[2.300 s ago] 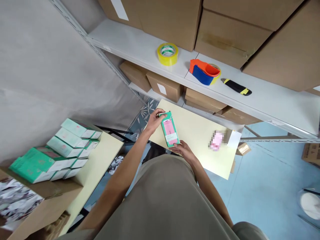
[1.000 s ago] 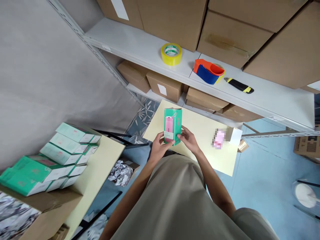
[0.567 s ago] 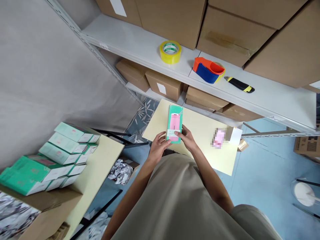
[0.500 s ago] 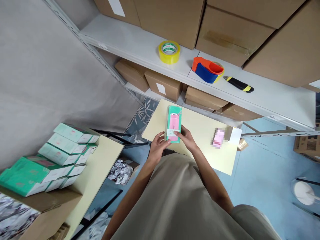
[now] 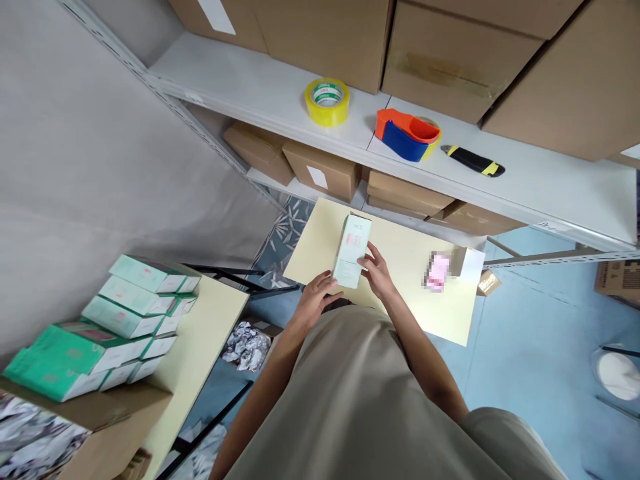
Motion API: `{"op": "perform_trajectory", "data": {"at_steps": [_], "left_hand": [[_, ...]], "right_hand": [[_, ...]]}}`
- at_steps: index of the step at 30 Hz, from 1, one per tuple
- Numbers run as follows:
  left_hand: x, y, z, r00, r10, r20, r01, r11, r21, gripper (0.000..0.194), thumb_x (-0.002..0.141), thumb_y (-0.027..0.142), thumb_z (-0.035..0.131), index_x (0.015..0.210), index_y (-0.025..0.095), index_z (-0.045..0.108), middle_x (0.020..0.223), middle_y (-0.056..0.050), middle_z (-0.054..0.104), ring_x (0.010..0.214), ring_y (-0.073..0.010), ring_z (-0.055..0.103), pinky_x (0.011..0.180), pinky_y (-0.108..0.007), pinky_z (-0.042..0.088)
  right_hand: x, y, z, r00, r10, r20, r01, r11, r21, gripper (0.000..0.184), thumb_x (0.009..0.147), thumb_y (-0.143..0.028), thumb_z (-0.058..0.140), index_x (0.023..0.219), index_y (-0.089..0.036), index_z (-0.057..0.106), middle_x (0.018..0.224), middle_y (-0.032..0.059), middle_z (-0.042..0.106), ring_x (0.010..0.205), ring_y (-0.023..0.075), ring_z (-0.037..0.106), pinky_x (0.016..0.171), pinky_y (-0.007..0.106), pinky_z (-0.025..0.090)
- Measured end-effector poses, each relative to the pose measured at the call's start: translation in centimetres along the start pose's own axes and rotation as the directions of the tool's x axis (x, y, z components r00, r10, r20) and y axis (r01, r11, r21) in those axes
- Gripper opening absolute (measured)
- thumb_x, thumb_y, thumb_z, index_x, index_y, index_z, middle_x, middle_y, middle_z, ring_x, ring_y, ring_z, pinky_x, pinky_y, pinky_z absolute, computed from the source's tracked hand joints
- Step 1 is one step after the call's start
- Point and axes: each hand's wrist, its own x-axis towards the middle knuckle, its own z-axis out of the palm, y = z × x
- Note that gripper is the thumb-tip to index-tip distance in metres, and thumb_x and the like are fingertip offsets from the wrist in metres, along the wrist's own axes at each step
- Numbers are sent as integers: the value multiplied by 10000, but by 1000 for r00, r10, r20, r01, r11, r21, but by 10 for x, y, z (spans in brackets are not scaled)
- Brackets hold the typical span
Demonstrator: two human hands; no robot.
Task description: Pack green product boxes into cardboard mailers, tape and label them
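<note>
A small carton (image 5: 352, 250) is held tilted over the pale yellow table, a light mint printed side facing up. My right hand (image 5: 377, 272) grips its right edge, with thumb and fingers closed on it. At the lower left corner of the carton, my left hand (image 5: 316, 299) has its fingertips against the box, the thumb stretched out just below the bottom edge. To the right on the same table (image 5: 400, 293) lies a pink item (image 5: 437, 271), blurred by pixelation, beside a small white and grey box (image 5: 470, 265).
Ahead, a shelf (image 5: 270, 83) bears a yellow tape roll (image 5: 327, 102), an orange and blue tape dispenser (image 5: 407, 135), a utility knife (image 5: 474, 161) and large cardboard boxes (image 5: 325, 40). At left, similar green cartons (image 5: 125, 313) are stacked near an open cardboard box (image 5: 120, 427) of crumpled paper.
The carton has been turned between my hands, from the green side with the pink bottle picture to a light mint side. My left thumb has come off its front face.
</note>
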Motion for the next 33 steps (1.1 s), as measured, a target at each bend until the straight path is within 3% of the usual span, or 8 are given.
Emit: {"op": "perform_trajectory", "data": {"at_steps": [3,7,12,15,19,24,30,33], "left_hand": [[3,-1,2,999,8,34,-8,1000,9,597,679,428,971,1181,209,735,1225,-111,796,1242,-338,735,1127,-563,583],[3,-8,8,982,158,-99,-142,979,149,627,626,373,972,1165,223,688,1208,-92,777,1211,-316,735,1107,-528,586],[-3,-14,8,905,400,-145,-315,859,403,713,641,332,976,1255,249,625,1397,-108,643,1357,-303,634,1082,-455,610],[-3,-10,3,944,297,-143,-235,910,340,735,651,368,992,1278,258,626,1483,-125,608,1459,-339,574,1091,-455,605],[-3,-3,-6,999,17,-43,-16,999,32,682,714,432,962,1301,252,666,1315,-116,748,1263,-342,728,1045,-523,628],[-4,-4,-8,999,-3,47,4,1000,-12,629,671,418,987,1217,206,757,1215,-109,813,1139,-310,771,1064,-488,609],[-1,-16,0,951,251,-182,-208,952,222,679,609,377,1019,1177,187,698,1169,-100,773,1100,-268,741,1032,-437,600],[-5,-20,4,907,380,-183,-308,893,327,716,633,341,1012,1243,215,659,1329,-110,696,1177,-257,706,1002,-398,619]], "right_hand": [[-2,-2,-2,999,7,50,-8,1000,20,846,767,-462,820,1563,-342,560,1222,26,808,1190,297,741,1038,473,617],[-2,-5,3,994,-41,99,46,998,-44,724,805,-522,839,1472,-324,639,1295,46,791,1203,296,730,1023,440,617],[6,2,13,997,-71,-37,66,990,-127,838,714,-544,932,1450,-286,627,1266,93,780,1100,294,746,934,429,633],[8,8,12,994,-47,-94,36,992,-117,842,675,-515,941,1425,-278,640,1177,71,799,1056,286,746,912,425,636],[4,8,6,1000,2,-13,-2,1000,-26,730,705,-473,898,1376,-286,683,1158,43,812,1094,287,758,923,415,642],[3,4,4,995,-8,102,10,1000,-25,670,757,-503,869,1374,-295,711,1204,34,811,1159,307,751,994,452,635],[14,12,6,998,-56,21,59,981,-184,1162,750,-639,917,1725,-293,390,1514,149,668,1253,355,727,1025,502,638],[18,19,9,994,-98,-51,83,966,-246,1307,760,-688,899,1791,-308,192,1504,172,652,1154,345,756,933,498,668]]}}
